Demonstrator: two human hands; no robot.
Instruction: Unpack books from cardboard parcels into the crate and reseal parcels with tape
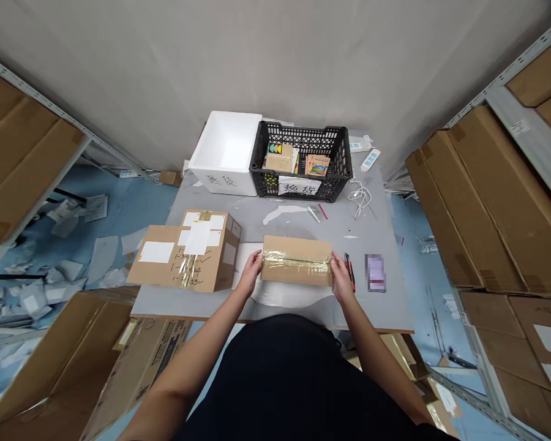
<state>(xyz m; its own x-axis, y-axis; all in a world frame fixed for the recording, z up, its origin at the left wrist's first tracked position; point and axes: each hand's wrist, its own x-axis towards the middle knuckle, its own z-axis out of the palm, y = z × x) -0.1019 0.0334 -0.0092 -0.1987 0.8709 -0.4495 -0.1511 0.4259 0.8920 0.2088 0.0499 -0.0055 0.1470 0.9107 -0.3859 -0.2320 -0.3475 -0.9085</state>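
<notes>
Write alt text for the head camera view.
A person's left hand and right hand hold the ends of a flat brown cardboard box wrapped with clear shiny tape, on a grey table. A black plastic crate and white foam box stand beyond.

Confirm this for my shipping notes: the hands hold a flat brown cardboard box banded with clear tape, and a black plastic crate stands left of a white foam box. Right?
No: the black plastic crate stands right of the white foam box, as the head view shows. The left hand and right hand do hold the flat brown cardboard box banded with clear tape.
</notes>
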